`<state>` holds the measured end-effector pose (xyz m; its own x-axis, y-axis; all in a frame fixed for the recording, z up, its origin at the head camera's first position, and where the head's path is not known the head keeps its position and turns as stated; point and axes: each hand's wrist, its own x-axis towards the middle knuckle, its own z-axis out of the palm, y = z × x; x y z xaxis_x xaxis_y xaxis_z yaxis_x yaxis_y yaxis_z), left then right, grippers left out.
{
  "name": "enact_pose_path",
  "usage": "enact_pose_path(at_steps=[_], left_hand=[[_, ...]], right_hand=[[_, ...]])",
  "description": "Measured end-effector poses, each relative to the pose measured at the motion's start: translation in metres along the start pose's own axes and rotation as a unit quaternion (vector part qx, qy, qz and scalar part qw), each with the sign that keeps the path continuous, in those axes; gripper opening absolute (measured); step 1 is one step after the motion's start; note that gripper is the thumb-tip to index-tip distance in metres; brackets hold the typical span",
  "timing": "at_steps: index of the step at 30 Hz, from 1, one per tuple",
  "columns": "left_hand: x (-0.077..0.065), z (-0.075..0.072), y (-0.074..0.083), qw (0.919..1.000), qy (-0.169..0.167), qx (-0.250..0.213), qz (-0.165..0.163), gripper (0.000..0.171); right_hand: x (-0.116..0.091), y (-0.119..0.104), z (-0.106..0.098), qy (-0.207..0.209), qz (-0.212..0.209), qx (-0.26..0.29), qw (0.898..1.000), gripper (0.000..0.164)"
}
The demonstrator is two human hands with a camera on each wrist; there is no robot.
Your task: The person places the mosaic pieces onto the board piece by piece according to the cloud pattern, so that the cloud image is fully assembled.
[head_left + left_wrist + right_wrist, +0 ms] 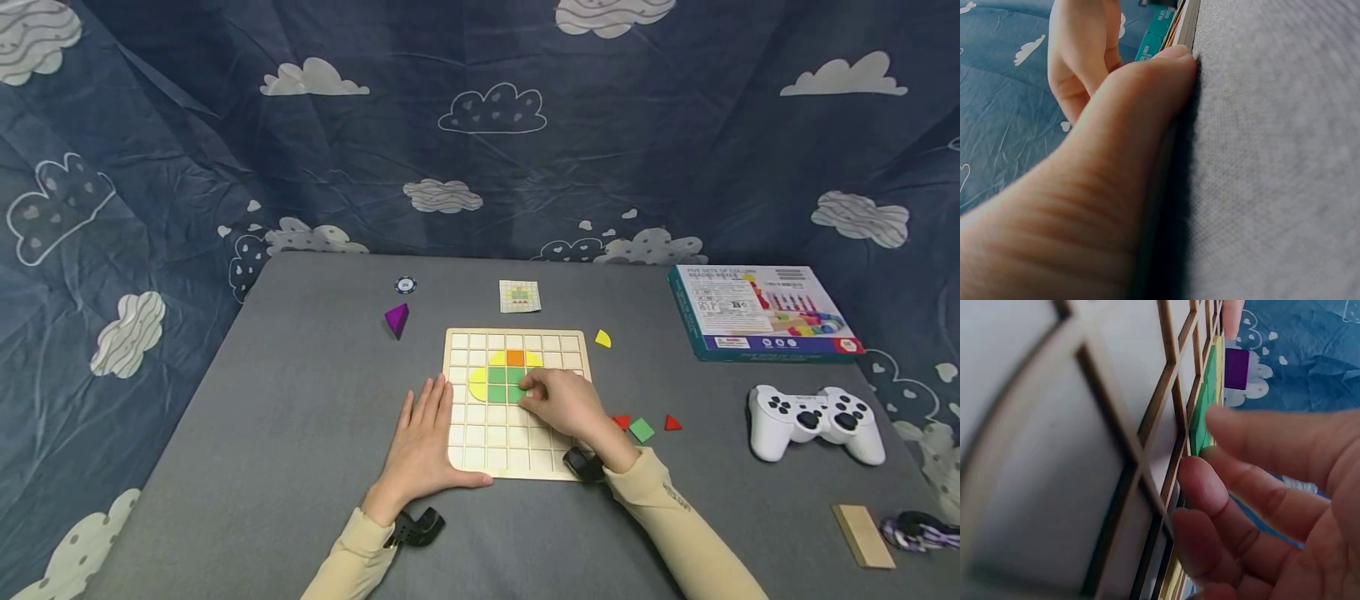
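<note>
A wooden grid board lies on the table. It carries several green square tiles, an orange square above them and yellow curved pieces around. My right hand reaches over its right side, thumb and fingertips pinching a green square tile at the lower right of the green group. Part of the board is hidden beneath this hand. My left hand rests at the board's left edge with fingers straight, its thumb stretched along the front edge.
Right of the board lie a yellow quarter piece, a green square and red triangles. Behind it are a pattern card, a purple block and a chip. Farther right sit a box, a white game controller and a wooden block.
</note>
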<state>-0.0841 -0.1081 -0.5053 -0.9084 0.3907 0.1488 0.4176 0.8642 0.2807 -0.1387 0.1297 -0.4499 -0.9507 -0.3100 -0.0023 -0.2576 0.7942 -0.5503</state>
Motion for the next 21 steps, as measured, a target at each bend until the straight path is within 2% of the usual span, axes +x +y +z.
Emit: enact_pose_path(at_steps=[3, 6, 12, 16, 21], left_hand=[[0.0, 0.001, 0.0, 1.0, 0.004, 0.0, 0.002, 0.137], [0.0, 0.001, 0.001, 1.0, 0.004, 0.0, 0.002, 0.137], [0.0, 0.0, 0.0, 1.0, 0.0, -0.007, 0.0, 0.138], [0.0, 0.0, 0.0, 1.0, 0.0, -0.006, 0.0, 0.137], [0.0, 0.0, -0.001, 1.0, 0.003, -0.006, 0.002, 0.137]], right_hand=[[-0.01, 0.006, -0.006, 0.014, -0.012, 0.011, 1.0, 0.015], [-0.021, 0.017, -0.015, 0.045, -0.009, 0.02, 0.999, 0.014], [-0.044, 0.042, -0.041, 0.094, 0.043, 0.004, 0.995, 0.013], [-0.06, 0.061, -0.053, 0.103, 0.072, -0.01, 0.992, 0.017], [-0.075, 0.081, -0.06, 0.09, 0.101, -0.025, 0.99, 0.028]])
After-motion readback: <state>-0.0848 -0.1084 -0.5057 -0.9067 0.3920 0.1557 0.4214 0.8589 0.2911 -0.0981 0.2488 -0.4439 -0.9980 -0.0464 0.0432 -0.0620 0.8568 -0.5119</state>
